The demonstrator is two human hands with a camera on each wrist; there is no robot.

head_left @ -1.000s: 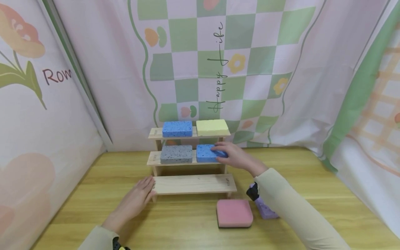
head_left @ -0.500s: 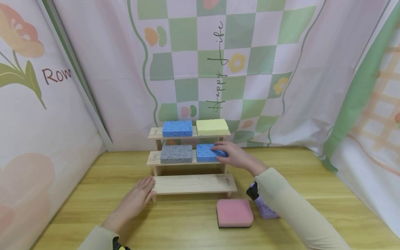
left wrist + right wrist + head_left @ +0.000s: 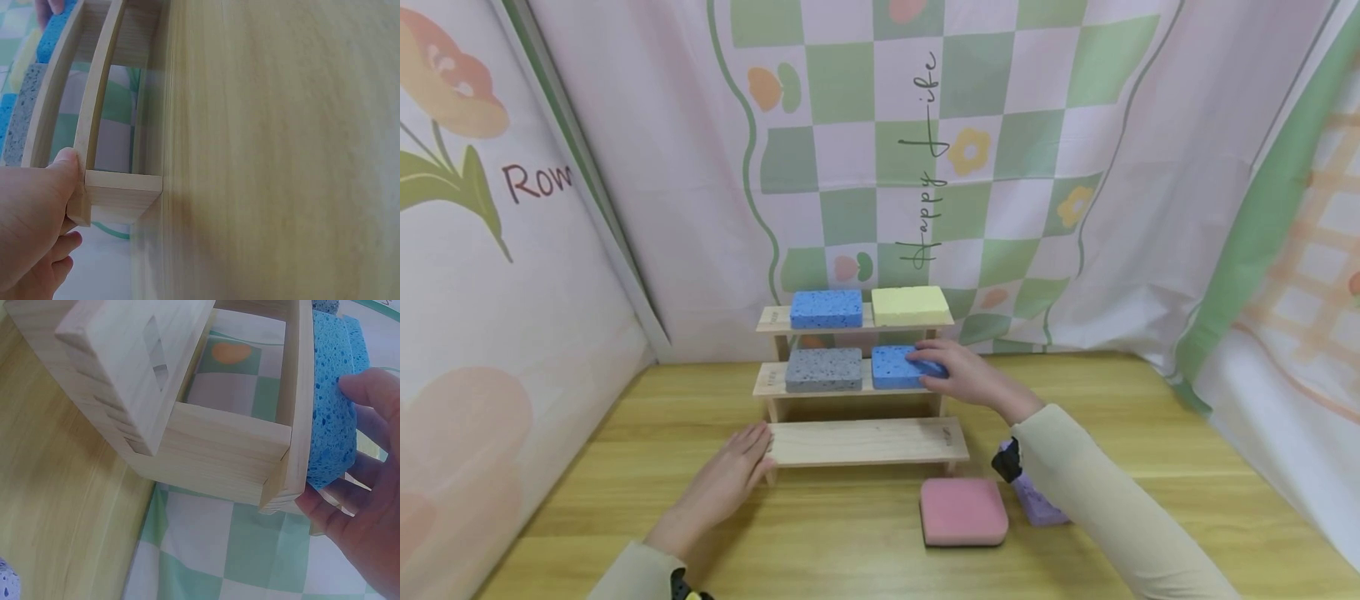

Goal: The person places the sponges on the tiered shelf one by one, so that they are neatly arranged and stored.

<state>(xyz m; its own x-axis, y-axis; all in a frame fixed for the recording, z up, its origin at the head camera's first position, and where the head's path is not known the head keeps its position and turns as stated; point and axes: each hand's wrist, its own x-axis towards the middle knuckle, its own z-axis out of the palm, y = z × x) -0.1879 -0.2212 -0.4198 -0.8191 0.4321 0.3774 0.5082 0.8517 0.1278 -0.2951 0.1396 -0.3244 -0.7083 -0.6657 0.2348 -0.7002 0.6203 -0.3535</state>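
Note:
A three-tier wooden shelf (image 3: pixel 865 442) stands on the table. My left hand (image 3: pixel 726 475) grips the left end of its bottom board, thumb (image 3: pixel 65 164) on the front edge and fingers behind. On the middle board, my right hand (image 3: pixel 973 377) holds the right end of a blue sponge (image 3: pixel 893 367); in the right wrist view the thumb presses the speckled sponge (image 3: pixel 331 406) and the fingers curl around its end. Left of it on that board lies a grey sponge (image 3: pixel 823 370). The top board bears another blue sponge (image 3: pixel 826 309) and a yellow sponge (image 3: pixel 910 306).
A pink sponge (image 3: pixel 963 511) with a dark underside lies on the table (image 3: pixel 820 542) in front of the shelf. Right of it, a purple sponge (image 3: pixel 1037 504) is partly hidden under the right forearm. A checked curtain (image 3: pixel 970 83) hangs behind the shelf.

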